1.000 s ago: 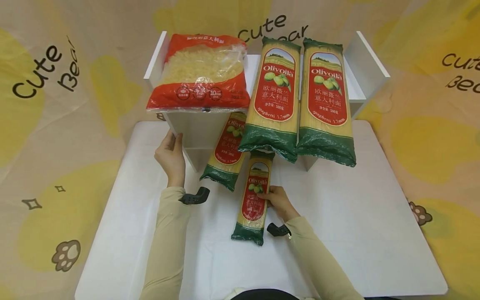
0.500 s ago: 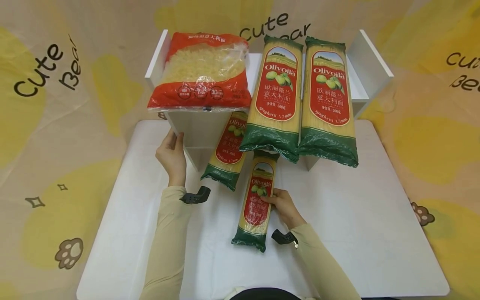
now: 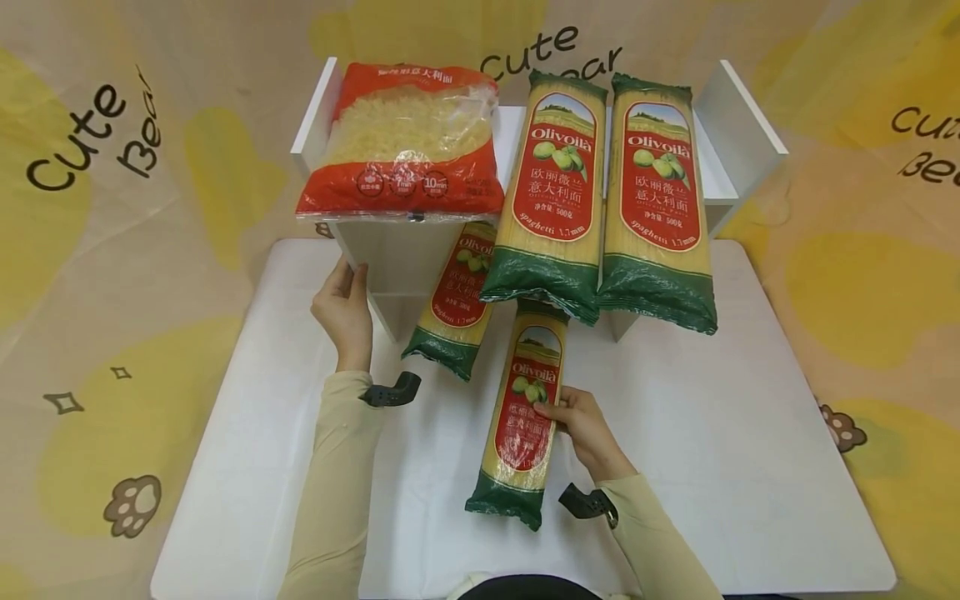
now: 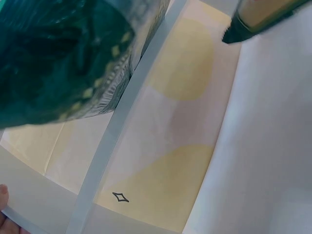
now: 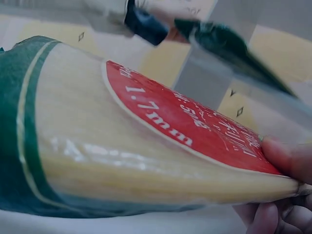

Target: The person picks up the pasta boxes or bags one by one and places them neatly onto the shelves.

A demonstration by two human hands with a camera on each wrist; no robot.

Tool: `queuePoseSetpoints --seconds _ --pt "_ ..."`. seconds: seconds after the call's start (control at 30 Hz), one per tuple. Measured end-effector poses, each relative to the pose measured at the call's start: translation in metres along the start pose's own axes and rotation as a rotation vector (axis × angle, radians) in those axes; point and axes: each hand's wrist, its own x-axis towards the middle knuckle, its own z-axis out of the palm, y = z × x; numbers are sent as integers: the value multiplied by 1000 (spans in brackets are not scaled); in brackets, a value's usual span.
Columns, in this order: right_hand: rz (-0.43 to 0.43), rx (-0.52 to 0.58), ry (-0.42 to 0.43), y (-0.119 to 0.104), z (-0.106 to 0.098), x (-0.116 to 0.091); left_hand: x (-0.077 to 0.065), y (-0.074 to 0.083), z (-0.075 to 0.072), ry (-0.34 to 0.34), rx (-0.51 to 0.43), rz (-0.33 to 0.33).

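My right hand (image 3: 588, 429) grips a long pack of spaghetti (image 3: 522, 408) by its right side, thumb on the red label. In the right wrist view the thumb (image 5: 287, 156) lies over the spaghetti pack (image 5: 146, 136) and the fingers curl beneath. The pack's top end sits below the upper shelf, partly behind the packs there. My left hand (image 3: 345, 317) pinches the left side panel of the white shelf unit (image 3: 401, 250), thumb on one face and fingers on the other. Another spaghetti pack (image 3: 453, 300) slants on the lower level, its top hidden.
Two larger-looking spaghetti packs (image 3: 555, 183) (image 3: 660, 200) lie on the upper shelf, their green ends overhanging the front. A red bag of short pasta (image 3: 405, 150) lies at their left. The white table (image 3: 712, 467) extends around the unit; a patterned cloth (image 3: 150, 275) hangs behind.
The right hand has drawn the spaghetti pack toward the body and slightly right, out from under the upper shelf. The left hand keeps its place on the panel.
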Motion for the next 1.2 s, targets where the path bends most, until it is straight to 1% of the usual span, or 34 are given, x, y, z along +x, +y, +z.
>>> queuePoseSetpoints --seconds 0.13,0.37,0.47,0.6,0.63,0.73,0.83,0.87,0.93,1.0,1.1,1.2 --pt "-4 -3 3 -8 -1 -14 -1 0 0 -1 3 0" --pt "-15 45 -6 -17 -1 -41 0 0 1 -5 4 -1" --pt "-39 44 -29 -20 -1 -51 1 -1 1 -1 -3 1" --pt "-80 45 -88 -24 -4 -63 0 -2 0 6 -11 1" --pt "-94 45 -100 -25 -4 -65 -1 4 0 5 -10 -4" --pt "-143 36 -128 -29 -6 -71 -2 5 0 1 -11 -10" --pt "-193 37 -153 -36 -7 -72 -2 6 0 -1 -8 -7" --pt "-203 40 -161 -38 -7 -72 -1 1 0 1 -10 -3" --pt "-220 46 -166 -43 -8 -69 -1 1 -1 6 -17 -1" --pt "-219 44 -145 -48 -9 -65 0 1 -1 10 -24 -4" --pt "-196 32 -87 -55 -11 -57 0 0 0 11 -20 -8" --pt "-177 29 -38 -62 -13 -50 0 0 0 4 -1 -12"
